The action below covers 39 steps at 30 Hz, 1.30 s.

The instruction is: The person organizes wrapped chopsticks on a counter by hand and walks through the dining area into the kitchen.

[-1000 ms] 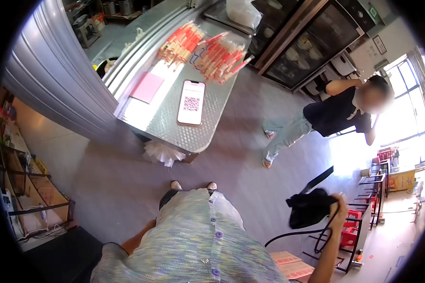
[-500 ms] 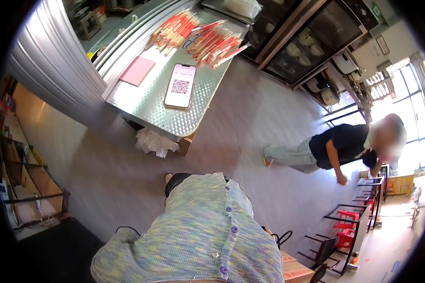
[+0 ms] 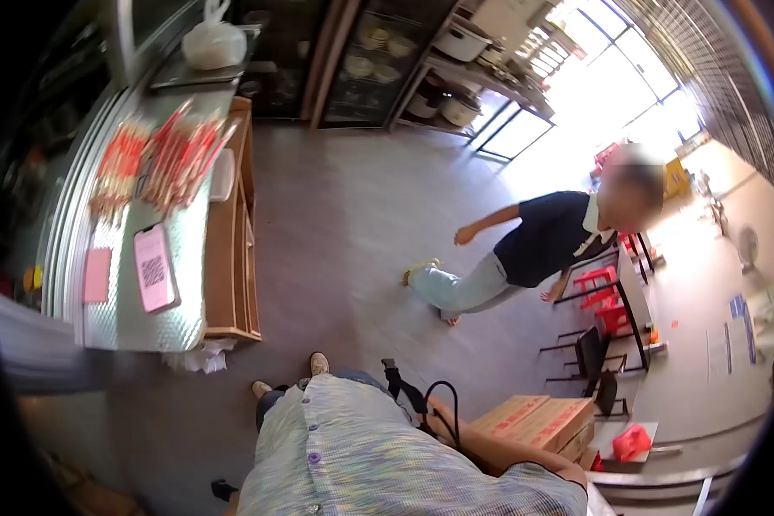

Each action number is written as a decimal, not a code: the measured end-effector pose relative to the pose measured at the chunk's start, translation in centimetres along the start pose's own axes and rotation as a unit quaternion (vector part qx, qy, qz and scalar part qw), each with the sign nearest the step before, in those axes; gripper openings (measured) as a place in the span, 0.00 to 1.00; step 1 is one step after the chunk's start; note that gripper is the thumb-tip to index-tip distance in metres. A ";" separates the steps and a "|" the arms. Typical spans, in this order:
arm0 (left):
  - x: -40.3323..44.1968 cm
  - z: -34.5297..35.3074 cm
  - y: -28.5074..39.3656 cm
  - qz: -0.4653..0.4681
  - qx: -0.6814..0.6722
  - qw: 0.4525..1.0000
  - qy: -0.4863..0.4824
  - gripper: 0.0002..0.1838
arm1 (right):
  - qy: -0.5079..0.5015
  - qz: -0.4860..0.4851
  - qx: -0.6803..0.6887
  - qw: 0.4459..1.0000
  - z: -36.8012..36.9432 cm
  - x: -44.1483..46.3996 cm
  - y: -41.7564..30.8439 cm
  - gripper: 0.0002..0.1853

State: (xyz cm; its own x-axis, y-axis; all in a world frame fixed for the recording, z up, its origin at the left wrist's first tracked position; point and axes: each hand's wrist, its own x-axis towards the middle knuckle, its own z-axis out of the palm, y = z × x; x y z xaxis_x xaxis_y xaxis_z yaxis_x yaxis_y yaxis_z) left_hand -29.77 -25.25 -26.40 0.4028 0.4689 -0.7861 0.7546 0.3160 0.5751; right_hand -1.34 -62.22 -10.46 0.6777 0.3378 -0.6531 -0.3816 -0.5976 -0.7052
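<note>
A hand could pass over the bare strip along the near edge of the counter (image 3: 136, 334); farther in, the phone (image 3: 153, 271), pink booklet (image 3: 97, 275) and wrapped sticks (image 3: 179, 163) stand in the way. Cartons (image 3: 537, 421) flank the right forearm (image 3: 490, 449) near the black strap (image 3: 402, 384).

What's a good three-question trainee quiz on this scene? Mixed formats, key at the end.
1. Multiple choice: which item lies beside the phone on the metal counter?
A) a red stool
B) a pink rectangular item
C) a cardboard box

2. True or false: the camera wearer's right hand is near a black strap, away from the counter.

3. Fill in the blank: the phone's screen faces up and shows a ____.

Key: 1. B; 2. True; 3. QR code
</note>
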 end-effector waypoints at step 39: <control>-9.0 3.2 21.1 0.054 -0.292 0.954 -0.046 0.10 | -0.460 -0.059 0.385 0.798 -3.5 9.2 -8.1 0.28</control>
State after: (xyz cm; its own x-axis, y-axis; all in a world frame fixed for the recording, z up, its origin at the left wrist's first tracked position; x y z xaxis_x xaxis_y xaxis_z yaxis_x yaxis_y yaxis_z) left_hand -15.81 -25.40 -7.88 0.5257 0.4591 -0.7161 0.3004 0.6874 0.6612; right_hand 10.17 -56.88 -9.76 0.1240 0.9613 -0.2459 -0.8621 -0.0183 -0.5063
